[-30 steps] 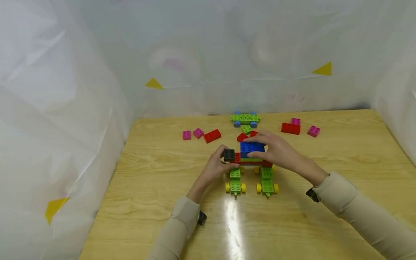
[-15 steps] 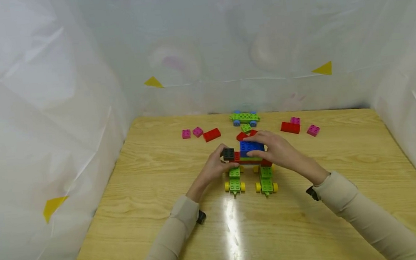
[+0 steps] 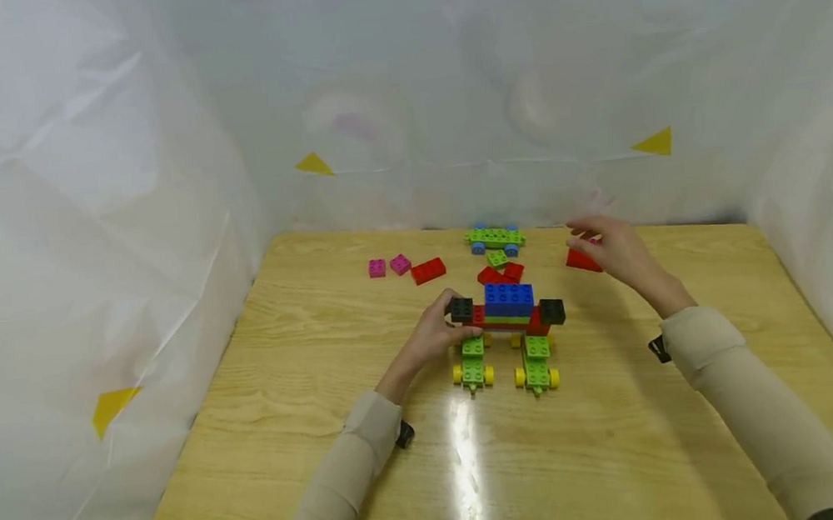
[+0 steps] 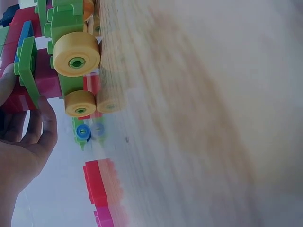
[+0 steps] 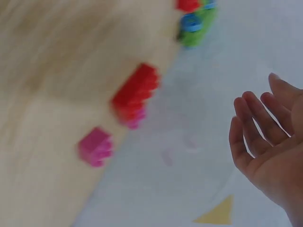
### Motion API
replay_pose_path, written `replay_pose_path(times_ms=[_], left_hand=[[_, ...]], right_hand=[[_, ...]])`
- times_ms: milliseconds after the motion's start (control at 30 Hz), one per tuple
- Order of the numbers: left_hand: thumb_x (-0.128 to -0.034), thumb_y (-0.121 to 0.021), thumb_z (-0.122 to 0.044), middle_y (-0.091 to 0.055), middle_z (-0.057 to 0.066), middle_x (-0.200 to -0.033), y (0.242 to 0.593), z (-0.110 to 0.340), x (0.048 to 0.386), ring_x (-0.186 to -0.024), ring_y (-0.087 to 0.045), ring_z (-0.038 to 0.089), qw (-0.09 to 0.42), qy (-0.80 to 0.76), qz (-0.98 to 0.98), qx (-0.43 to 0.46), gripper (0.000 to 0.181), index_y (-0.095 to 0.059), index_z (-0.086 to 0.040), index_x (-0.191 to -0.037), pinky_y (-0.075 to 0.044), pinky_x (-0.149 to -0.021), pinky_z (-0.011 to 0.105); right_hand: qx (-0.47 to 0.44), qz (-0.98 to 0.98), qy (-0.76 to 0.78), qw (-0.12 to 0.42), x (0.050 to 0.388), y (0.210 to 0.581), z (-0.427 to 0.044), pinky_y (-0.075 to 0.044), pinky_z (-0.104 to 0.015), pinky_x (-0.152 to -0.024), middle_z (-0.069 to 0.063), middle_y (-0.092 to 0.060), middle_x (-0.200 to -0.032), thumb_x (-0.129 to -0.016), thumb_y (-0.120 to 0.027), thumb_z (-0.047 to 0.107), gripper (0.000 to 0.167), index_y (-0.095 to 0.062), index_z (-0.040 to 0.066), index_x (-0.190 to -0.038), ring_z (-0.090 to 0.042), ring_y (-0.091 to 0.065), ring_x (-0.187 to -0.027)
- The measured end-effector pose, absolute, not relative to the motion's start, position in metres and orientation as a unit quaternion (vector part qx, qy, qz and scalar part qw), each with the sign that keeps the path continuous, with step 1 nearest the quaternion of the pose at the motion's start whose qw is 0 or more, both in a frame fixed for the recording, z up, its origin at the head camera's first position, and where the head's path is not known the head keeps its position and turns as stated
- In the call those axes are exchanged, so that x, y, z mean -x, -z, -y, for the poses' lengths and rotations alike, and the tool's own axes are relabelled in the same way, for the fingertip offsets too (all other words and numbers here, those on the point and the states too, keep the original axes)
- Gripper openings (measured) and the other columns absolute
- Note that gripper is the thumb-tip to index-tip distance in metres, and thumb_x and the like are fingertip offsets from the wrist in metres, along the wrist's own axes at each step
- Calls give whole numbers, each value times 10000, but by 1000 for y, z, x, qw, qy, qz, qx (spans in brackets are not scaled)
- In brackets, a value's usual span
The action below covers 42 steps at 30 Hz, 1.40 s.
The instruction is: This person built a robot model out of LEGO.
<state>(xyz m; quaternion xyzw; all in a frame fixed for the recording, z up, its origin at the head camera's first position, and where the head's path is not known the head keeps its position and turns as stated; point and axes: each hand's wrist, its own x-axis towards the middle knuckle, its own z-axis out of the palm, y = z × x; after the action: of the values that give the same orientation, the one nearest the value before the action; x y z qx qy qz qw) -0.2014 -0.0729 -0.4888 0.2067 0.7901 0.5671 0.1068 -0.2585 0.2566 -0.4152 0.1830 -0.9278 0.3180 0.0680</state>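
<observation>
A built block model stands mid-table on green wheeled bases [image 3: 473, 370] with yellow wheels. Its red middle carries a blue brick [image 3: 508, 300] on top, with a black brick [image 3: 461, 310] at the left end and another black brick [image 3: 553, 311] at the right end. My left hand [image 3: 427, 338] grips the model's left end; in the left wrist view the fingers of that hand [image 4: 28, 137] curl round its red and green parts. My right hand [image 3: 623, 257] is raised over a red brick [image 3: 582, 258], and in the right wrist view that hand [image 5: 274, 137] has relaxed fingers holding nothing.
Behind the model are a green wheeled base [image 3: 495, 238] with blue wheels, a small green brick [image 3: 497, 260] and red pieces [image 3: 501, 274]. Pink bricks [image 3: 377, 268] and a red brick [image 3: 428, 271] lie back left. A pink brick [image 5: 94, 145] lies at the right.
My right hand has let go of the model and moved right and back towards the red brick, uncovering the blue brick and the right black brick. My left hand keeps its grip.
</observation>
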Motion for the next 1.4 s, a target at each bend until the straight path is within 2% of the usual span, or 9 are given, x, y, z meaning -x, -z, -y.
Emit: replay_pose_path(times_ms=[100,200,300,467,600,1033,1267,1400], left_hand=[[-844,-751,-137,-564,89,-1074,490,73,201,-964,-546,209,111,-568,-789,-205,379,-463,-83,-1085,-505,-749,304],[-844,-751,-127,-563,95,-1083,490,72,201,-978,-539,209,114,-570,-788,-201,384,-458,-79,-1088,-500,-772,308],[-845,-747,-108,-563,101,-1098,490,72,202,-989,-532,206,118,-571,-789,-193,384,-457,-71,-1095,-495,-781,303],[-856,-728,-64,-562,113,-1093,474,72,195,-968,-528,202,126,-569,-791,-189,352,-463,-55,-1088,-496,-756,289],[-857,-724,-54,-566,112,-1078,457,73,186,-965,-532,193,125,-567,-791,-193,332,-468,-52,-1068,-501,-759,281],[-867,-714,-60,-552,118,-1067,453,75,184,-927,-520,194,127,-566,-790,-200,329,-463,-42,-1078,-487,-740,279],[-852,-744,-165,-542,100,-1059,490,75,202,-919,-517,218,113,-577,-783,-200,373,-459,-86,-1081,-486,-722,299],[-845,-751,-139,-547,96,-1071,492,74,201,-962,-528,222,111,-577,-785,-198,377,-459,-85,-1077,-500,-744,299]], right_hand=[[-177,936,-299,60,270,436,-272,-462,-570,-841,-292,-592,-1184,-944,-631,128,388,-564,-83,-1263,-424,-584,-1004],[-163,946,-275,52,278,453,-282,-429,-591,-894,-327,-565,-1207,-918,-661,100,410,-556,-121,-1246,-465,-547,-1064],[-140,957,-251,40,285,465,-286,-391,-614,-937,-345,-522,-1254,-904,-677,104,450,-538,-117,-1271,-503,-486,-1126],[-116,968,-220,9,289,474,-287,-372,-648,-921,-350,-468,-1309,-904,-674,118,491,-505,-81,-1320,-539,-440,-1126],[-123,972,-199,5,290,479,-287,-388,-643,-896,-341,-488,-1282,-892,-689,121,486,-521,-77,-1303,-531,-462,-1096],[-140,966,-218,6,284,487,-285,-423,-598,-877,-319,-540,-1118,-855,-732,105,405,-583,-116,-1161,-477,-528,-999],[-114,964,-238,-12,278,488,-276,-445,-578,-877,-320,-578,-1148,-886,-696,102,406,-542,-89,-1210,-452,-558,-1024],[-131,958,-255,11,271,484,-270,-452,-575,-879,-307,-575,-1183,-885,-698,95,428,-538,-74,-1245,-450,-560,-1046]])
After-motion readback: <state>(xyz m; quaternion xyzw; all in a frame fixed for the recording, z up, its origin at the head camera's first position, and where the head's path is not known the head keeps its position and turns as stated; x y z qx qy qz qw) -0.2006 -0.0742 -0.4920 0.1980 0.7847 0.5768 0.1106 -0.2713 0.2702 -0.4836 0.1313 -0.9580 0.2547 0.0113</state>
